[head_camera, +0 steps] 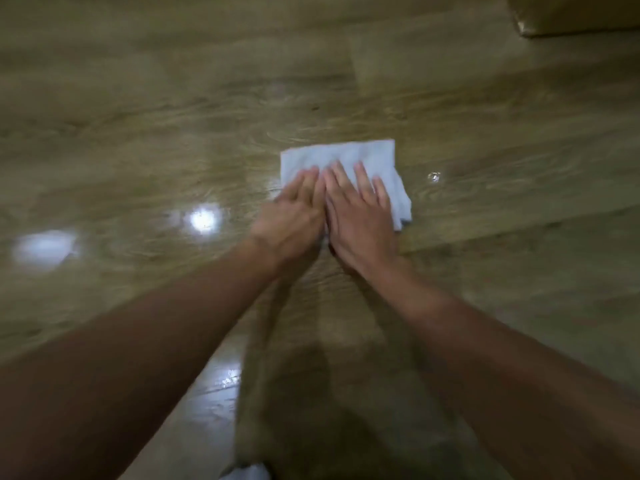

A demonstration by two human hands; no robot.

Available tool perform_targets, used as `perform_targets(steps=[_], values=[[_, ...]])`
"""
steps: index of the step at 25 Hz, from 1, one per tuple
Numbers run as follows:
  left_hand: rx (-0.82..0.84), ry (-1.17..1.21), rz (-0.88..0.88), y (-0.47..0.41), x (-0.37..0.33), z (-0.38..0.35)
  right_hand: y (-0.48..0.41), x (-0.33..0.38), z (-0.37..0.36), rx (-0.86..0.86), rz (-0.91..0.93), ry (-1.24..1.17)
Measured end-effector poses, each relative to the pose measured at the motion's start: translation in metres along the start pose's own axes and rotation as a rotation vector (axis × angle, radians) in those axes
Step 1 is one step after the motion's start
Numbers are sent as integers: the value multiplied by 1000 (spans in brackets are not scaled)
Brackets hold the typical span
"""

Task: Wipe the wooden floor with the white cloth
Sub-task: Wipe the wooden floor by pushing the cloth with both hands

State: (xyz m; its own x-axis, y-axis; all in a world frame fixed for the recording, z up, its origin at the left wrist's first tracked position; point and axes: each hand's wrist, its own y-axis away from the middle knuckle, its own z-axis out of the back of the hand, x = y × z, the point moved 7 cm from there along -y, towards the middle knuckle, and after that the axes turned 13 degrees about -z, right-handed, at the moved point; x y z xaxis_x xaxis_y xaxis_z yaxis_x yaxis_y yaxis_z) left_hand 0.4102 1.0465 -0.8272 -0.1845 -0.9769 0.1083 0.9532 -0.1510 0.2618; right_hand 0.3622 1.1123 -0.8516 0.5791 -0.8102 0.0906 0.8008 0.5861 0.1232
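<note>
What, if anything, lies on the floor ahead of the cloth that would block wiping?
Nothing visible. Both the left hand and right hand press flat on the white cloth; the wooden floor around it is bare, with only glare spots.

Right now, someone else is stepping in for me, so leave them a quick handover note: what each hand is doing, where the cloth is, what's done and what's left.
Left hand: flat, palm down, pressing the near left part of the white cloth.
Right hand: flat, fingers spread, on the cloth beside the left hand; the two hands touch.
Neither hand has a closed grip; both press down open.
Cloth: folded, lying flat on the wooden floor, centre of view, its far edge and right side uncovered.
Done: cannot tell how much is wiped; the floor shows glossy reflections and the picture is blurred.
Left: keep wiping the floor.
</note>
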Motion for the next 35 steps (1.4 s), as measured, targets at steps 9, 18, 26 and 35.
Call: perform_targets(steps=[9, 18, 26, 35], values=[[87, 209, 14, 17, -69, -4, 54, -45, 6, 90, 89, 52], [50, 266, 98, -26, 0, 6, -33, -20, 6, 268, -87, -65], [59, 211, -51, 74, -99, -23, 124, -13, -14, 199, -53, -32], [119, 176, 214, -18, 3, -17, -32, 3, -6, 266, -61, -123]])
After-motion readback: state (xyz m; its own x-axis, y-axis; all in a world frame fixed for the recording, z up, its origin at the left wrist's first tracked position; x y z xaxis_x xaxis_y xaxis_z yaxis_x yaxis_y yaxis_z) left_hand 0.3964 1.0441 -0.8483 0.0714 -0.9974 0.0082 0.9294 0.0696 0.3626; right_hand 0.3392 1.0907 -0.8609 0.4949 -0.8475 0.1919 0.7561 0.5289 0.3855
